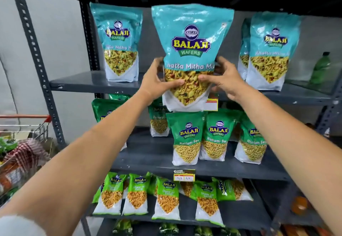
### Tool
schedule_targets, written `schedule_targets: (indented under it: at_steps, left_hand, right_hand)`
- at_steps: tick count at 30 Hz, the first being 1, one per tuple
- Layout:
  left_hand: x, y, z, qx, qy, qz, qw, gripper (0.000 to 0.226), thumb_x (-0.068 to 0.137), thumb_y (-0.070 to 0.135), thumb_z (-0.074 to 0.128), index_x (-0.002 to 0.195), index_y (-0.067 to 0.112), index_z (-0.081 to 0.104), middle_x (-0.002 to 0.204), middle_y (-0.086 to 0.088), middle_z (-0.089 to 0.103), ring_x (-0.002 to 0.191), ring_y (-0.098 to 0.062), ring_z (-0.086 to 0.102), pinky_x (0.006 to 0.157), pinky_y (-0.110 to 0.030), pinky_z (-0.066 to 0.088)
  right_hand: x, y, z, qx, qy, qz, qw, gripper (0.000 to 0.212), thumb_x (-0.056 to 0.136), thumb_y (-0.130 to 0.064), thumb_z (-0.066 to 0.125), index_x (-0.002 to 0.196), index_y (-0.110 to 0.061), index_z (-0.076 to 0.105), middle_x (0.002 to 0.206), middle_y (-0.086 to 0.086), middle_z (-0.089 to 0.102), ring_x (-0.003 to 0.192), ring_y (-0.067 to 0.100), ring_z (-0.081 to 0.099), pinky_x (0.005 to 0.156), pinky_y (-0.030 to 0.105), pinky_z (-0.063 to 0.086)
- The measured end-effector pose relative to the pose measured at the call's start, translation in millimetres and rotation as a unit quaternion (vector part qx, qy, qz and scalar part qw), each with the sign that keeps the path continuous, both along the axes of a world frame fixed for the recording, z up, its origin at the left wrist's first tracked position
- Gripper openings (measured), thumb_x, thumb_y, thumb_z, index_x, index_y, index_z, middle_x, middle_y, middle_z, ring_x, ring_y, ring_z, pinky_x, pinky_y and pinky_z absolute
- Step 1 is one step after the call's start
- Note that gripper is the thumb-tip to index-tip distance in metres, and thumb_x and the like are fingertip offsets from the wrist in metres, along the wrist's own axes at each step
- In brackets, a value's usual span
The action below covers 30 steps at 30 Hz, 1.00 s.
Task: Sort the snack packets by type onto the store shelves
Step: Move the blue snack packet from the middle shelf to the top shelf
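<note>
A teal Khatta Mitha Mix packet [191,37] is held upright in front of the upper shelf [88,83]. My left hand [159,80] grips its lower left side and my right hand [224,77] grips its lower right side, thumbs on the front. Its bottom edge hangs just below the shelf's front lip. Matching teal packets stand on that shelf, one at the left [119,41] and two at the right [269,50]. Green Ratlami Sev packets [187,139] stand on the shelf below. Lighter green packets [167,198] lean on the third shelf.
A red-handled shopping cart [26,130] with mixed goods stands at the lower left. A green bottle [321,69] sits at the far right of the upper shelf. A price tag [184,175] hangs on the middle shelf edge. Dark packets [123,226] fill the bottom shelf.
</note>
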<state>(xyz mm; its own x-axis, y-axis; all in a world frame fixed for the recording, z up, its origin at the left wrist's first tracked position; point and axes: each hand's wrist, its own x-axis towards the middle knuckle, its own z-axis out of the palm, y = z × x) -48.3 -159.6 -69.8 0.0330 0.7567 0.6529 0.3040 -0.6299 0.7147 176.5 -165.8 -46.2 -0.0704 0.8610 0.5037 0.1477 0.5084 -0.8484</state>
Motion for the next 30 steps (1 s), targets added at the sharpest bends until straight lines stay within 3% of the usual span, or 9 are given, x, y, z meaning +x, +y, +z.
schedule_targets:
  at_steps: [4, 8, 10, 15, 20, 23, 25, 27, 30]
  left_hand:
    - [25, 40, 32, 0.015, -0.002, -0.021, 1.0, 0.083, 0.061, 0.034, 0.091, 0.128, 0.015, 0.046, 0.115, 0.005, 0.059, 0.112, -0.016, 0.057, 0.103, -0.042, 0.049]
    - [42, 80, 53, 0.014, 0.003, -0.034, 0.999, 0.081, 0.063, 0.033, 0.09, 0.128, 0.014, 0.046, 0.113, 0.006, 0.059, 0.104, -0.011, 0.058, 0.099, -0.033, 0.051]
    - [49, 100, 62, 0.01, 0.002, -0.043, 0.999, 0.079, 0.065, 0.031, 0.089, 0.128, 0.014, 0.046, 0.112, 0.007, 0.058, 0.104, -0.012, 0.058, 0.096, -0.031, 0.051]
    - [68, 149, 70, -0.005, 0.0, -0.067, 0.998, 0.086, 0.067, 0.03, 0.088, 0.136, 0.014, 0.04, 0.117, 0.006, 0.054, 0.106, -0.009, 0.052, 0.099, -0.026, 0.044]
    - [86, 195, 56, -0.009, 0.03, -0.057, 0.998, 0.09, 0.063, 0.038, 0.089, 0.136, 0.014, 0.042, 0.135, -0.002, 0.057, 0.114, -0.013, 0.051, 0.103, -0.031, 0.042]
    - [85, 215, 32, -0.038, 0.008, -0.086, 0.996, 0.098, 0.059, 0.045, 0.088, 0.139, 0.015, 0.041, 0.134, -0.004, 0.058, 0.122, -0.019, 0.054, 0.108, -0.042, 0.044]
    - [85, 223, 26, -0.063, -0.032, -0.112, 0.991, 0.094, 0.062, 0.048, 0.086, 0.138, 0.018, 0.04, 0.127, -0.002, 0.06, 0.118, -0.02, 0.058, 0.105, -0.046, 0.047]
    - [84, 224, 29, -0.09, -0.109, -0.135, 0.981, 0.078, 0.073, 0.049, 0.077, 0.135, 0.021, 0.04, 0.119, 0.002, 0.059, 0.114, -0.019, 0.058, 0.098, -0.048, 0.051]
    - [76, 225, 34, -0.112, -0.158, -0.131, 0.972, 0.07, 0.071, 0.053, 0.07, 0.129, 0.026, 0.041, 0.115, 0.006, 0.058, 0.114, -0.02, 0.059, 0.089, -0.047, 0.052]
  right_hand:
    - [26, 36, 25, 0.02, 0.021, -0.048, 0.998, 0.087, 0.071, -0.013, 0.082, 0.144, -0.012, 0.034, 0.128, -0.002, 0.056, 0.111, 0.017, 0.06, 0.047, 0.021, 0.055]
    - [44, 73, 42, 0.039, 0.01, -0.066, 0.997, 0.114, 0.044, -0.041, 0.092, 0.141, -0.014, 0.039, 0.133, 0.002, 0.059, 0.117, 0.019, 0.06, 0.055, 0.03, 0.06]
    - [51, 93, 49, 0.051, 0.006, -0.075, 0.996, 0.118, 0.038, -0.046, 0.092, 0.139, -0.014, 0.041, 0.133, 0.004, 0.06, 0.117, 0.019, 0.061, 0.06, 0.038, 0.062]
    - [65, 133, 62, 0.063, -0.019, -0.094, 0.993, 0.061, 0.072, -0.016, 0.081, 0.126, -0.016, 0.053, 0.123, 0.003, 0.064, 0.111, 0.021, 0.063, 0.055, 0.03, 0.061]
    - [84, 173, 44, 0.013, 0.003, -0.101, 0.995, 0.057, 0.075, -0.007, 0.077, 0.126, -0.016, 0.053, 0.113, -0.003, 0.065, 0.102, 0.016, 0.065, 0.061, 0.034, 0.062]
    - [87, 187, 22, -0.001, 0.021, -0.063, 0.998, 0.049, 0.078, -0.003, 0.073, 0.121, -0.017, 0.054, 0.112, -0.002, 0.064, 0.1, 0.015, 0.063, 0.061, 0.025, 0.06]
    - [89, 195, 17, 0.009, 0.056, -0.039, 0.998, 0.049, 0.074, -0.012, 0.075, 0.118, -0.022, 0.053, 0.11, -0.006, 0.063, 0.103, 0.013, 0.061, 0.065, 0.026, 0.058]
    - [90, 200, 17, 0.005, 0.1, -0.02, 0.995, 0.052, 0.065, -0.034, 0.078, 0.112, -0.031, 0.054, 0.109, -0.008, 0.063, 0.099, 0.009, 0.062, 0.066, 0.028, 0.054]
    - [92, 203, 12, -0.015, 0.153, -0.014, 0.988, 0.029, 0.076, -0.042, 0.069, 0.101, -0.031, 0.057, 0.095, -0.008, 0.067, 0.078, 0.007, 0.066, 0.063, 0.028, 0.051]
